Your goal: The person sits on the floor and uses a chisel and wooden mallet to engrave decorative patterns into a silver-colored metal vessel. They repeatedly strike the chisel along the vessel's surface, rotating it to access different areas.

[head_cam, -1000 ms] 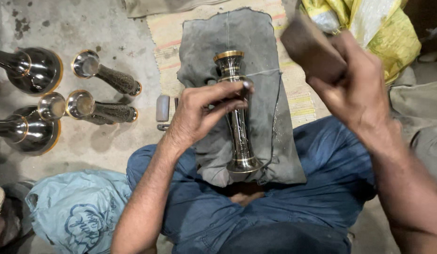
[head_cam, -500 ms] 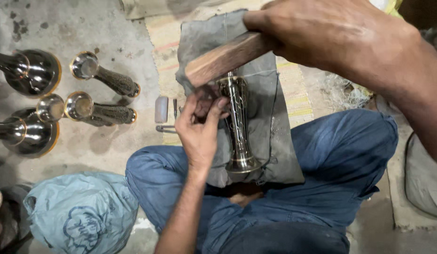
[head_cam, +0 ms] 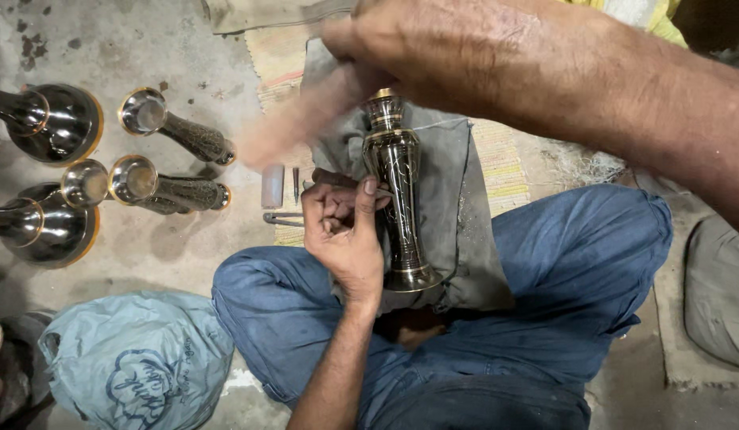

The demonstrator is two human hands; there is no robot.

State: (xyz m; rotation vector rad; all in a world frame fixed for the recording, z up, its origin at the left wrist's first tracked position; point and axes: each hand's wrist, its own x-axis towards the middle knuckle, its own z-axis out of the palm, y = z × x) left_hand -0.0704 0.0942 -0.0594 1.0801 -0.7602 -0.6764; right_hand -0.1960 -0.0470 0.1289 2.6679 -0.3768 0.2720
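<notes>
A dark engraved metal vase [head_cam: 397, 187] with brass-coloured rims lies on a grey cloth [head_cam: 453, 199] across my lap. My left hand [head_cam: 343, 227] rests against the vase's left side, fingers curled on a small tool that I can barely see. My right hand [head_cam: 433, 48] is high in the frame and grips a wooden mallet [head_cam: 302, 115], which is blurred and angled down to the left above my left hand.
Several similar metal vases [head_cam: 174, 135] and large pieces [head_cam: 51, 119] lie on the concrete floor at left. Small tools [head_cam: 283, 187] lie beside the striped mat [head_cam: 505, 159]. A blue-grey plastic bag [head_cam: 134, 358] sits at lower left.
My right hand swung the mallet from upper right across and down toward the vase. My left hand shifted from reaching over the vase to gripping beside it.
</notes>
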